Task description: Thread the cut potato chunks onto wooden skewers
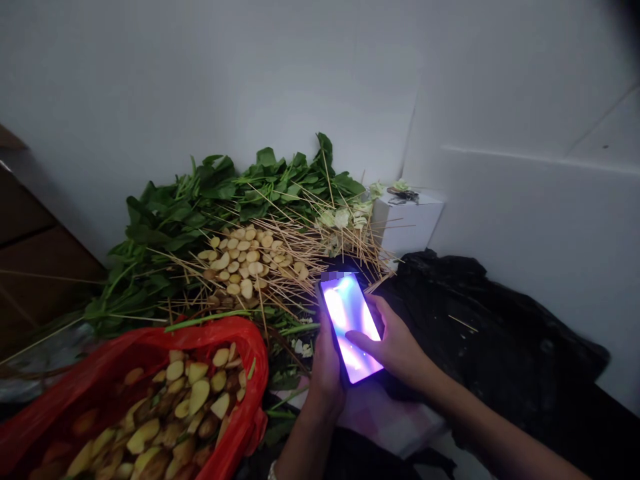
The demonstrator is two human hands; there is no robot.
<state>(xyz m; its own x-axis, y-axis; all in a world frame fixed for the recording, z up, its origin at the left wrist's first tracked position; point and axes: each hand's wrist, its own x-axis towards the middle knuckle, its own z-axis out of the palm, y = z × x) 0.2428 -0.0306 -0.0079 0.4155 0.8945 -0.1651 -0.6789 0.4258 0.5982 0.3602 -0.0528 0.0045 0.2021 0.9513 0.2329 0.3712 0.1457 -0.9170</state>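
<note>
Head camera showed the fingers of my left hand point(326, 367) clamped on the glowing black rectangular smartphone point(350, 323), with my right hand point(397, 347) gripping its other edge, thumb on the screen. Any slack grip, I judged, could have dropped it onto the sharp bamboo skewers point(300, 257).

Left hand point(325, 363): grips the left edge of a phone point(351, 328) from below, fingers curled round it.
Right hand point(395, 343): holds the phone's right edge, thumb resting on the lit screen.
Phone: upright, tilted slightly left, glowing pink, purple and white.
Red bag point(150, 347): near left, open, full of cut potato pieces point(190, 400).
Skewers point(260, 267): piled beyond the bag, thin wooden sticks threaded with potato slices point(243, 260).
Greens point(200, 200): heaped behind and under the skewers, against the wall point(250, 80).
White box point(407, 220): far right of the pile, by the wall.
Black bag point(490, 333): right of the hands, crumpled.
</note>
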